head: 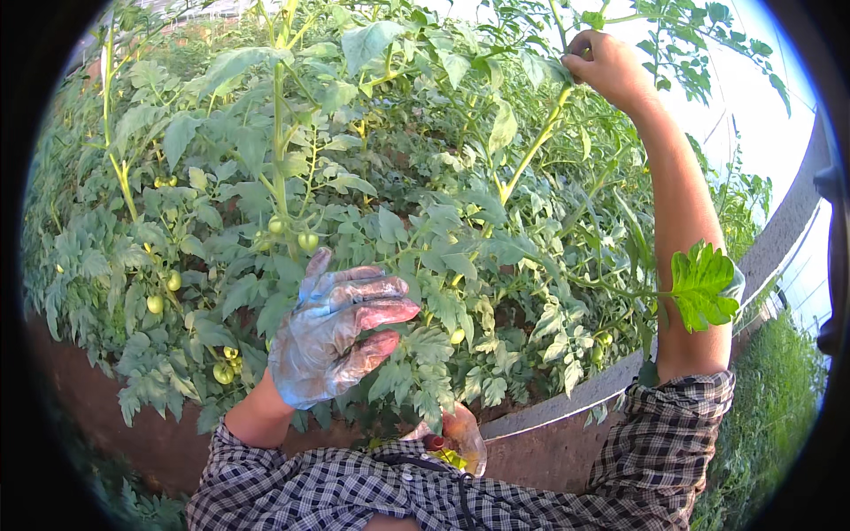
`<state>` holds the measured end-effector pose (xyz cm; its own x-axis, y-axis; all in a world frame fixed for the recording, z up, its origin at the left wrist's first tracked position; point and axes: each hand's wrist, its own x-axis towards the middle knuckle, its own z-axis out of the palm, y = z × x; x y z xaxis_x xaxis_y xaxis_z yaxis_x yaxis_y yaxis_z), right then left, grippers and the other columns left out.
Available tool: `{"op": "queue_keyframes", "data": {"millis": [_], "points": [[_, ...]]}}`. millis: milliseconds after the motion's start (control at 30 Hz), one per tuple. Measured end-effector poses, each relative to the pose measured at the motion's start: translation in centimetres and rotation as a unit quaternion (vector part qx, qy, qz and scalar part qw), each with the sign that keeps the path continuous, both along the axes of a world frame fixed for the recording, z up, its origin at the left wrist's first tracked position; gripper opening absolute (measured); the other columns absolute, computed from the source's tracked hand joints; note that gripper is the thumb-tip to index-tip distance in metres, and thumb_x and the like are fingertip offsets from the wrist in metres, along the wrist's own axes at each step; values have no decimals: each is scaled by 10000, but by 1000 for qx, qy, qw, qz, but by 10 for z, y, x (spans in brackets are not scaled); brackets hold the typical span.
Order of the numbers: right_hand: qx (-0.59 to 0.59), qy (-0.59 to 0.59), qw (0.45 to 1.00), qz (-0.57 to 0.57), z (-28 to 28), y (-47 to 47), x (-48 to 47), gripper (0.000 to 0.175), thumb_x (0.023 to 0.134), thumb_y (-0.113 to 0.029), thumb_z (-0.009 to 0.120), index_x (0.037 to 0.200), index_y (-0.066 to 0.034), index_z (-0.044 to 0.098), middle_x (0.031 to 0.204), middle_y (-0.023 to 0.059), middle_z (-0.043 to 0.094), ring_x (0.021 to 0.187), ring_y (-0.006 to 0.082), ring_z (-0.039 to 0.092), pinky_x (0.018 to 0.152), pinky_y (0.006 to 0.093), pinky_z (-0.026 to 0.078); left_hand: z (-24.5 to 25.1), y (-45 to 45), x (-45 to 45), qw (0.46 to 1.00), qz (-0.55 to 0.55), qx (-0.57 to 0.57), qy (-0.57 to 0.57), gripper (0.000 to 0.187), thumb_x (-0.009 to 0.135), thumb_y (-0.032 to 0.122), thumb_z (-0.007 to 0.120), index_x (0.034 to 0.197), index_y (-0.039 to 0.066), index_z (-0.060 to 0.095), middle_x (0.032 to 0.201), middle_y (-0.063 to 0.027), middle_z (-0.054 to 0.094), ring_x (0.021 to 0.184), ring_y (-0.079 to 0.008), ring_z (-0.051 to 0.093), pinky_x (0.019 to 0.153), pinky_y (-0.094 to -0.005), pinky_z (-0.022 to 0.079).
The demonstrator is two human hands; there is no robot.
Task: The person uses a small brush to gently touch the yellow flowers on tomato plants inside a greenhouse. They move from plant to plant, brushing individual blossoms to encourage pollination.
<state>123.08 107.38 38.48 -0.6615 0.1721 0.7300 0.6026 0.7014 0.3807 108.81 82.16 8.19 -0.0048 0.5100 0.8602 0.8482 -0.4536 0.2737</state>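
Observation:
My left hand (339, 332) wears a thin, soiled blue glove with red stains on its fingers. Its fingers are spread and hold nothing, in front of tomato foliage and just below two green tomatoes (307, 240). My bare right hand (607, 66) is raised at the upper right, thumb and fingers closed around the top of a tomato plant's stem (541, 136). What exactly lies between those fingers is partly hidden. A bright green tomato leaf (704, 285) crosses in front of my right forearm.
Dense tomato plants (398, 172) fill the bed, with a thick upright stem (279, 133) before me. More green tomatoes (223, 372) hang low at the left. A pale concrete edge (564, 405) runs along the right. At my waist sits a clear plastic container (473, 441).

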Motion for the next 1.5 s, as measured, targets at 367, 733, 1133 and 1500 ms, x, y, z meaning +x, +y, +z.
{"op": "queue_keyframes", "data": {"millis": [367, 733, 1133, 1500], "points": [[32, 1, 999, 17, -52, -30, 20, 164, 856, -221, 570, 908, -67, 590, 815, 129, 647, 768, 291, 629, 688, 388, 486, -13, -12, -21, 998, -32, -38, -44, 262, 768, 149, 673, 1027, 183, 664, 1107, 20, 614, 1099, -191, 536, 1094, -431, 130], [-118, 272, 951, 91, 0, -27, 39, 334, 868, -337, 566, 858, -25, 684, 700, 24, 665, 571, 57, 507, 549, 246, 421, -30, -10, -37, 992, -96, -18, -74, 214, 817, 255, 635, 999, 148, 666, 1037, -36, 637, 1046, -228, 568, 1064, -471, 204], [-203, 295, 919, 167, 4, 16, -14, 753, 610, -472, 797, 1046, 102, 578, 833, 133, 621, 738, 170, 594, 642, 292, 483, 23, -1, -31, 992, -117, 23, 49, 265, 797, 112, 641, 1061, 136, 639, 1074, -58, 624, 1077, -224, 559, 988, -414, 341], [-287, 227, 899, 240, 7, 24, -2, 540, 657, -373, 790, 949, 49, 620, 820, 98, 642, 726, 136, 581, 647, 280, 460, 165, 107, 24, 861, -424, 158, -231, 470, 861, 177, 594, 1268, 0, 440, 1176, -104, 529, 1055, -186, 540, 924, -289, 437]]}}
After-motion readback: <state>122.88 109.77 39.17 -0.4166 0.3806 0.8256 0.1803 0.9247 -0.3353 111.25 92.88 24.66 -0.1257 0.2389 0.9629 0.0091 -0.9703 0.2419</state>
